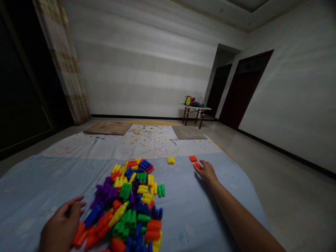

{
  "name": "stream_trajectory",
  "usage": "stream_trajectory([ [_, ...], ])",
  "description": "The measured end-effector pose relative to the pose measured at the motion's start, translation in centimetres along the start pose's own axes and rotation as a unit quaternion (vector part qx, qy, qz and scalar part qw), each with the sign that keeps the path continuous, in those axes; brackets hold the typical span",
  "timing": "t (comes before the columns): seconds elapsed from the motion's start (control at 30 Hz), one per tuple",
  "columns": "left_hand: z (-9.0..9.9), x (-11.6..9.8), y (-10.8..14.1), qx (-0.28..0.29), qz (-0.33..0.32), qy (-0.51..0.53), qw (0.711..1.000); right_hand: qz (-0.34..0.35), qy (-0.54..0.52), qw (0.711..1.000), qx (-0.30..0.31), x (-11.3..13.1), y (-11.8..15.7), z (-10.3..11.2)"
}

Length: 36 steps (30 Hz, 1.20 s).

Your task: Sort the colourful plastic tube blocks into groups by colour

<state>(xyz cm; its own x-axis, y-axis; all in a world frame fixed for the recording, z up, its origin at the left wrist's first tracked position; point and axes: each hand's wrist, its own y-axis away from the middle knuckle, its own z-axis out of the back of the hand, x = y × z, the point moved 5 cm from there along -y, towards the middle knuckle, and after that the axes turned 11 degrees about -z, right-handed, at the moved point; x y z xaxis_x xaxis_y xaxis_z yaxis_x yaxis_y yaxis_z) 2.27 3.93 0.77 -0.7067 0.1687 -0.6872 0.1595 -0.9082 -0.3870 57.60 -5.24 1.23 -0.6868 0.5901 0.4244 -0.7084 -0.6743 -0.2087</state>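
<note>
A heap of bullet-shaped plastic building blocks (pixel 125 190) in orange, yellow, green, blue and purple lies on the cloth. My left hand (pixel 63 222) hovers at the heap's near left side, its fingers loosely apart and nothing seen in them. Off to the right, my right hand (pixel 208 171) has its thumb and fingers around an orange building block (pixel 197 166) at cloth level. Just beyond it lies another orange building block (pixel 193 159). A yellow building block (pixel 171 160) sits alone between these and the heap, while a green one (pixel 161 190) rests at the heap's right edge.
The blocks lie on a blue and white flowered cloth (pixel 183 210). Along its far edge are a brown mat (pixel 109 128) and a greyish patterned mat (pixel 189 132). Farther back, a small table (pixel 195 107) holds a colourful bag (pixel 189 100) near the wall.
</note>
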Motion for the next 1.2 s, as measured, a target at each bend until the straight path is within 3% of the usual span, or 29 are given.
stream_trajectory([
  [0.13, 0.3, -0.9, 0.5, 0.05, 0.094, 0.072, 0.992, 0.104, -0.111, 0.988, -0.005, 4.1, 2.6, 1.2],
  [0.27, 0.3, -1.4, 0.6, 0.055, 0.106, 0.081, 0.99, 0.235, -0.18, 0.945, 0.139, 10.1, 8.1, 0.0],
  [0.37, 0.4, -1.8, 0.9, 0.059, 0.112, 0.082, 0.989, 0.309, -0.184, 0.91, 0.207, 13.3, 11.4, -1.3],
  [0.67, 0.8, -2.2, 1.0, 0.052, 0.089, 0.08, 0.991, 0.33, -0.21, 0.89, 0.234, 18.4, 12.6, -3.5],
  [0.8, 0.8, -2.0, 1.0, 0.04, 0.079, 0.091, 0.992, 0.286, -0.225, 0.897, 0.249, 18.2, 12.2, -4.1],
  [0.93, 0.7, -1.9, 0.9, 0.03, 0.064, 0.091, 0.993, 0.179, -0.299, 0.898, 0.267, 15.0, 10.6, -4.2],
  [1.07, 0.9, -1.9, 1.0, 0.035, 0.054, 0.061, 0.996, 0.1, -0.382, 0.864, 0.313, 12.0, 9.6, -3.5],
  [1.2, 1.9, -3.6, 1.2, 0.016, -0.008, -0.028, 0.999, 0.058, -0.446, 0.825, 0.342, 10.6, 10.0, -2.1],
])
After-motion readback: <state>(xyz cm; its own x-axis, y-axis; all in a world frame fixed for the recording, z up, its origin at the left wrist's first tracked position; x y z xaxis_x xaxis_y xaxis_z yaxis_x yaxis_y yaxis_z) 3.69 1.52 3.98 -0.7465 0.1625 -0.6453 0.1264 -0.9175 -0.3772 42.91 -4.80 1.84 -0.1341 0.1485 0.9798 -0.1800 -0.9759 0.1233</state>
